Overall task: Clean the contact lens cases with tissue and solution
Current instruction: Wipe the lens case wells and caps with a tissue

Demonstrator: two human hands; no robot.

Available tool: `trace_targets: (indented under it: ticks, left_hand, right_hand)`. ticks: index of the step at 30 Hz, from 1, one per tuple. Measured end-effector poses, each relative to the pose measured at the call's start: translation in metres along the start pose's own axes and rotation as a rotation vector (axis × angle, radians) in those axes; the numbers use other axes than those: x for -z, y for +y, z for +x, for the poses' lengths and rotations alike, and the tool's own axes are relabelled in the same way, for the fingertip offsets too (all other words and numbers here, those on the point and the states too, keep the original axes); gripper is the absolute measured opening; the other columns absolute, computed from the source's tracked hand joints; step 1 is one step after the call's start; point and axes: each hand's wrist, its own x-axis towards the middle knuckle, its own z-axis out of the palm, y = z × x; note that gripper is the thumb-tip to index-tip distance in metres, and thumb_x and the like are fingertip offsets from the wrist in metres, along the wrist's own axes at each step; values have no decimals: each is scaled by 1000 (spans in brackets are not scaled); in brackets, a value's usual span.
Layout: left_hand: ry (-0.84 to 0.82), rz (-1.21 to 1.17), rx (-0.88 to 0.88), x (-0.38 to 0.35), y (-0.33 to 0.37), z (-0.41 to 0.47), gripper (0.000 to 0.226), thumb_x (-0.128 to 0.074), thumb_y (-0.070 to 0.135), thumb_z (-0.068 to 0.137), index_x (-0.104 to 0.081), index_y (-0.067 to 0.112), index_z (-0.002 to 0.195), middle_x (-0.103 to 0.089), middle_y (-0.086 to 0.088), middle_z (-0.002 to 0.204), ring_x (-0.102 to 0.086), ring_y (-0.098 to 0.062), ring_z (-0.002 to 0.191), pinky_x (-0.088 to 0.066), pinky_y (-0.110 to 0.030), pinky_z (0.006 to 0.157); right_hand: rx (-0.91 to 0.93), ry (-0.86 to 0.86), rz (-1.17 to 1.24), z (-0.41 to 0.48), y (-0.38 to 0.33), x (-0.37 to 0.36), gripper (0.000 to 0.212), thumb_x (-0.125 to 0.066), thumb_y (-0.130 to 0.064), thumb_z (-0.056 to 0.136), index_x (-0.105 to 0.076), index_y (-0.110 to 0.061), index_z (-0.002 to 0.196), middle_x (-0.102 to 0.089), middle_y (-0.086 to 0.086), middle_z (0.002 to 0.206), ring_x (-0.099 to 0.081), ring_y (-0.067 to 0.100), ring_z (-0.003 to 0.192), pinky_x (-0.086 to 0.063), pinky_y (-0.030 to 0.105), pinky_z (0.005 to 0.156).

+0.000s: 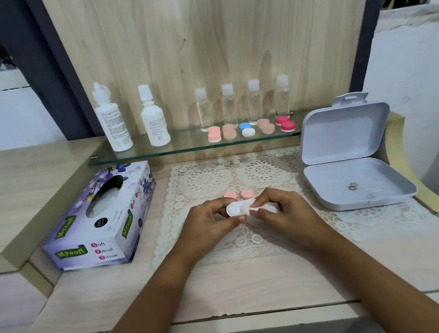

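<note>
1. Our left hand [211, 218] has its fingers and thumb curled round a white lens case [237, 209] and holds it just above the lace mat [264, 172].
2. Our right hand [284, 211] pinches a small wad of white tissue [270, 208] in its curled fingers.
3. The tissue touches the right end of the white lens case.
4. Both hands are close together over the middle of the worktop [257, 282].
5. Two pink caps [230, 194] [247, 194] lie side by side on the lace mat, just behind the hands.
6. A purple tissue box [99, 222] sits on the left of the worktop, and white tissue shows in its hole.
7. A grey box [356, 183] sits on the right with its lid [345, 134] standing open.
8. A glass shelf [187, 145] runs along the back, against the wooden wall.
9. Two white bottles [113, 122] [154, 122] stand at the left end of the glass shelf.
10. Four small clear bottles [204, 109] stand in a row to the right of them.
11. Five more lens cases [247, 129] lie in a row in front of the clear bottles: pink, peach, blue and white, peach, and dark pink.
</note>
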Motion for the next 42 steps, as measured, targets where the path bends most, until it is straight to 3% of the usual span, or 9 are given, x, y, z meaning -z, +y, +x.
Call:
trace_targets:
  ticks: [3, 10, 13, 16, 23, 27, 31, 35, 42]
  left_hand:
    - [-16, -12, 2, -1, 3, -1, 29, -78, 23, 74, -68, 36, 98, -70, 10, 87, -60, 2, 78, -45, -11, 74]
    - [-41, -6, 31, -1, 5, -2, 32, -76, 25, 75, -64, 41, 100, -68, 7, 91, -60, 1, 79, -45, -11, 75]
    - [-38, -42, 15, 0, 7, -3, 29, -77, 18, 75, -68, 31, 99, -67, 13, 84, -59, 7, 73, -42, -6, 72]
    - [-30, -86, -2, 0, 7, -3, 26, -78, 15, 73, -70, 28, 94, -70, 14, 85, -59, 7, 75, -41, -7, 71]
    - [-67, -77, 16, 0, 4, -2, 27, -73, 7, 76, -73, 23, 98, -68, 10, 80, -58, 4, 70, -42, -10, 67]
    - [-35, -52, 23, 0, 5, -2, 29, -78, 17, 73, -71, 34, 96, -67, 10, 88, -59, 5, 75, -42, -10, 70]
    - [-38, -12, 28, 0, 5, -2, 38, -71, 4, 73, -70, 36, 94, -64, 8, 86, -57, 7, 67, -40, -6, 66]
    - [-11, -11, 5, 0, 1, -1, 32, -79, 18, 72, -71, 39, 96, -68, 7, 92, -62, -1, 83, -46, -16, 76]
    - [-6, -18, -23, 1, -1, 1, 32, -79, 18, 73, -72, 34, 99, -69, 14, 89, -61, -3, 87, -46, -18, 79]
  right_hand:
    - [71, 69, -206, 2, -4, 3, 15, -61, 1, 83, -59, -7, 71, -58, 1, 64, -50, 4, 52, -40, 15, 48]
    - [124, 119, -422, 10, 4, 9, 23, -63, -8, 83, -57, -26, 71, -65, -3, 62, -56, 5, 57, -42, 21, 57]
    - [215, 142, -500, 9, 9, 7, 26, -66, -10, 81, -58, -32, 70, -61, -12, 77, -56, 3, 72, -42, 17, 66]
    - [372, 163, -605, 11, 15, 3, 10, -68, -11, 79, -68, -21, 80, -52, -14, 86, -55, 8, 86, -42, 17, 76]
    - [687, 117, -921, 13, 18, -9, 16, -55, -29, 81, -68, -23, 86, -59, -6, 82, -45, 11, 79, -33, 27, 63]
    - [688, 199, -958, 15, 17, -4, 18, -53, -28, 81, -68, -20, 85, -60, -5, 81, -45, 13, 78, -32, 29, 63]
    - [737, 95, -998, 8, 16, -10, 17, -52, -25, 84, -68, -22, 87, -59, -7, 82, -43, 14, 77, -28, 30, 62]
    - [669, 198, -1010, 11, 16, -1, 19, -52, -29, 82, -69, -21, 87, -59, -8, 83, -43, 12, 78, -27, 29, 64]
    - [662, 148, -1001, 8, 20, 3, 8, -61, -21, 80, -67, -21, 85, -58, -8, 82, -44, 11, 76, -32, 29, 62]
